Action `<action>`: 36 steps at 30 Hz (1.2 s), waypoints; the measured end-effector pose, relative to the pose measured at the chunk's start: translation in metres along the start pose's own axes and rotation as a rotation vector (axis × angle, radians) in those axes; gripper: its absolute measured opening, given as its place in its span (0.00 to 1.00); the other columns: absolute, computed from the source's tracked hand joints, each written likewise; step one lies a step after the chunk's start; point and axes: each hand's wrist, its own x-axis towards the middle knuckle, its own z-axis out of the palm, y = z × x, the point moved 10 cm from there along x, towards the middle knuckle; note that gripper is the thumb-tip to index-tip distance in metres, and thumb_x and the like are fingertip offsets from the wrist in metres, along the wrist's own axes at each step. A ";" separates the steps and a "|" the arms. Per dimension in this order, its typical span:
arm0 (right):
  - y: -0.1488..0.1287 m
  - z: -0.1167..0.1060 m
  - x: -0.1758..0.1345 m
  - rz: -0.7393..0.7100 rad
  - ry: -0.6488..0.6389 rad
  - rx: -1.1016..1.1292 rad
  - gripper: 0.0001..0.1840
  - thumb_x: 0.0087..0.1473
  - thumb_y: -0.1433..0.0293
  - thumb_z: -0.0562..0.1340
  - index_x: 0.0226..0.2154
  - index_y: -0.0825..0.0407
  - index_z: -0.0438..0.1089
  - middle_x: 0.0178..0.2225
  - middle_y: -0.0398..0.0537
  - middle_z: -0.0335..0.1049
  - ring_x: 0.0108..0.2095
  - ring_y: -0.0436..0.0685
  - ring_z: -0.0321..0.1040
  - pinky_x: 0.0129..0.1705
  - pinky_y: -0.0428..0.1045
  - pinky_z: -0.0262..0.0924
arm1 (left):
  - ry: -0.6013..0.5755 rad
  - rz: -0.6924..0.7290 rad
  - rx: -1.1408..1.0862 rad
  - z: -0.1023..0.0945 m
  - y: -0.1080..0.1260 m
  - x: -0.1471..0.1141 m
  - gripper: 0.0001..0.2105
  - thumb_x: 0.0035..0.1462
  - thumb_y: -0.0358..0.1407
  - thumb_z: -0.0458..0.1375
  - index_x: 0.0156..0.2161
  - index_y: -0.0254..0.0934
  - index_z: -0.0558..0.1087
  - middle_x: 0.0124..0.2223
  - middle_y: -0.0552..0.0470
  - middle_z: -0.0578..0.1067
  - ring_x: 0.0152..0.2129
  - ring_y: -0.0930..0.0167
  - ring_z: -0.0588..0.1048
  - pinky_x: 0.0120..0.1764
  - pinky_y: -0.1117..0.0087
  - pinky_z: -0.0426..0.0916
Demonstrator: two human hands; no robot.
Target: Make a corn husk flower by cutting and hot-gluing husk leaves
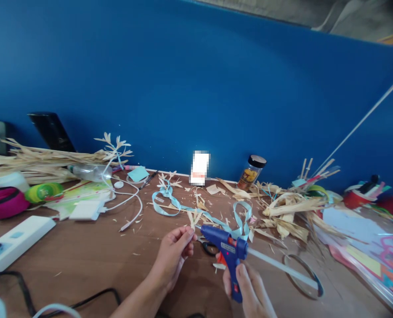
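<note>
My right hand (246,287) is wrapped round the handle of a blue hot glue gun (223,240), whose red trigger shows by the fingers. A long clear glue stick (282,267) sticks out of its back end. Between the thumb and fingers of my left hand (178,247) is pinched a small flower of pale dried husk strips (194,217). The gun's nozzle points left, right beside the base of that flower; whether they touch I cannot tell. Behind the gun lie scissors (209,247), partly hidden, and a curled light blue ribbon (170,205).
Dried husk strips (282,207) and scraps litter the brown table (117,260). A black-lidded jar (251,172) and a propped-up phone (200,168) stand by the blue partition (183,88). At left are a white power strip (20,247) and a white charger (87,210); a tape ring (302,276) lies right.
</note>
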 end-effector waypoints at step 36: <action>-0.004 0.000 0.002 -0.077 0.000 -0.068 0.27 0.56 0.52 0.45 0.19 0.52 0.62 0.18 0.43 0.61 0.21 0.52 0.56 0.25 0.46 0.50 | 0.006 0.002 0.045 0.001 0.004 0.000 0.11 0.42 0.40 0.63 0.24 0.33 0.72 0.20 0.56 0.70 0.14 0.82 0.60 0.19 0.80 0.56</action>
